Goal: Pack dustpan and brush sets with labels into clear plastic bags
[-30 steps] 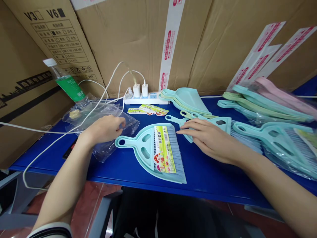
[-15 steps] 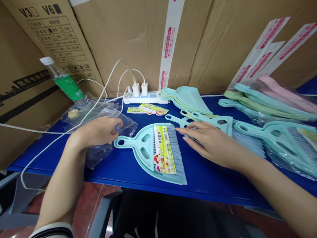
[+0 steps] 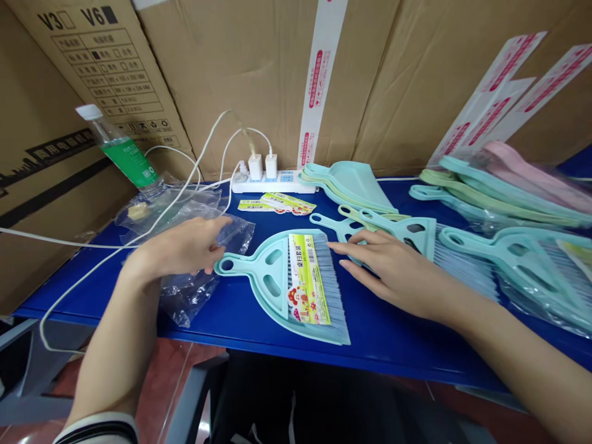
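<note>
A turquoise dustpan (image 3: pixel 259 302) lies on the blue table with a small hand brush (image 3: pixel 272 262) nested in it, bristles to the right. Across the brush is a yellow-green printed card (image 3: pixel 308 280). My left hand (image 3: pixel 192 246) hovers over crumpled clear plastic bags (image 3: pixel 185 296), just left of the dustpan's handle. Its fingers are loosely bent and apart, with nothing visible between them. My right hand (image 3: pixel 388 265) is open, fingers stretched, just right of the bristles and over the handles of loose brushes (image 3: pixel 420 231). Whether it touches them is hidden.
Behind are stacked dustpans (image 3: pixel 354 182), loose cards (image 3: pixel 277 202) and a white power strip (image 3: pixel 272 180) with cables. Bagged sets (image 3: pixel 518 191) and another turquoise set (image 3: pixel 509 253) lie right. A bottle (image 3: pixel 127 157) leans at the left by cardboard boxes (image 3: pixel 250 68).
The crumpled plastic under my left hand has shifted and settled slightly towards the front edge. My hands have hardly moved; the view has shifted very slightly.
</note>
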{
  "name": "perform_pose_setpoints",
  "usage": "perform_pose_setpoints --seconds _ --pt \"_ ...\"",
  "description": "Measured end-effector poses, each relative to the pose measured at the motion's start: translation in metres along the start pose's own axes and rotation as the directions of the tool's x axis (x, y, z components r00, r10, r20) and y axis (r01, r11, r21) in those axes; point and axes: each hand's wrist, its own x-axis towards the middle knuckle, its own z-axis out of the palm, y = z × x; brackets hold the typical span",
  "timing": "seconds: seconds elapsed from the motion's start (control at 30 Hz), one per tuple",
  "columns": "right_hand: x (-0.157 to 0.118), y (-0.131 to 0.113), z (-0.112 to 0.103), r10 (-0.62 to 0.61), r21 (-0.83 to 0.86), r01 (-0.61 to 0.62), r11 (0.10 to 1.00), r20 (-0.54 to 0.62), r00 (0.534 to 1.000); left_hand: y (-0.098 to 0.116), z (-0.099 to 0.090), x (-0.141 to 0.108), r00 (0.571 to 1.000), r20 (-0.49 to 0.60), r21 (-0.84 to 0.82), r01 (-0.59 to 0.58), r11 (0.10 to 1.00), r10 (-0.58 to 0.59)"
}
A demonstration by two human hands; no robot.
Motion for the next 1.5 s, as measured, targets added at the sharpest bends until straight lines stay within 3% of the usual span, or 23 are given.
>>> perform_pose_setpoints --seconds 0.2,0.37,0.77,0.97,1.17,1.5 --pt "-0.001 0.000 -0.001 0.007 0.016 -0.007 1.000 0.003 1.000 0.003 0.005 0.001 0.992 0.046 -0.034 -0.114 0.993 0.115" --pt "-0.001 -0.002 0.000 0.017 0.032 -0.017 0.999 -0.003 1.000 0.009 0.005 0.000 0.991 -0.068 -0.089 -0.120 0.989 0.115" --pt "-0.003 -0.004 0.001 0.042 0.071 -0.042 0.997 0.003 0.999 0.026 0.018 0.010 0.990 -0.034 -0.294 -0.137 0.946 0.133" --pt "-0.002 -0.004 0.000 0.052 0.080 -0.053 0.995 0.023 0.998 0.003 0.007 0.003 0.939 -0.020 -0.060 -0.343 0.938 0.342" --pt "-0.002 -0.003 0.000 0.065 0.098 -0.068 0.993 0.031 0.997 -0.019 0.001 0.002 0.908 0.064 0.049 -0.418 0.907 0.415" --pt "-0.002 -0.003 0.001 0.065 0.117 -0.069 0.991 0.039 0.997 -0.005 0.006 0.004 0.917 0.130 0.049 -0.385 0.922 0.376"
